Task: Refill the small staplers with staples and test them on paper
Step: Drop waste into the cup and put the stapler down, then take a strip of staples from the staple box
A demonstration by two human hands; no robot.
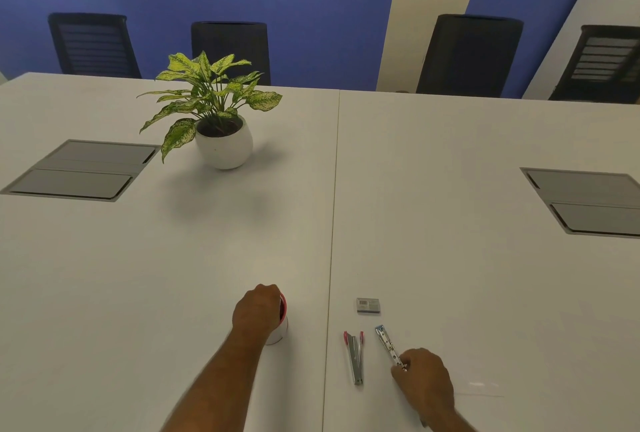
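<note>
The right hand (424, 379) has its fingers curled in, the tips pinching the near end of the blue stapler (389, 345), which lies flat on the counter (450, 223) and angles away to the left. The wrist is low, the forearm running off the bottom edge. Just left of it lies the red stapler (355, 357) — opened out, metal channel up, touched by neither hand. Beyond both, a small grey staple box (368, 305) rests on the counter.

The left hand (258, 314) is knuckles-up, fingers bent down over the rim of a white cup with a red lip (282, 322); whether the fingertips grip anything inside — I cannot tell. Its forearm stretches back diagonally. A faint sheet of paper (483, 388) lies right of the right hand. Farther off stands a potted plant (221, 116).
</note>
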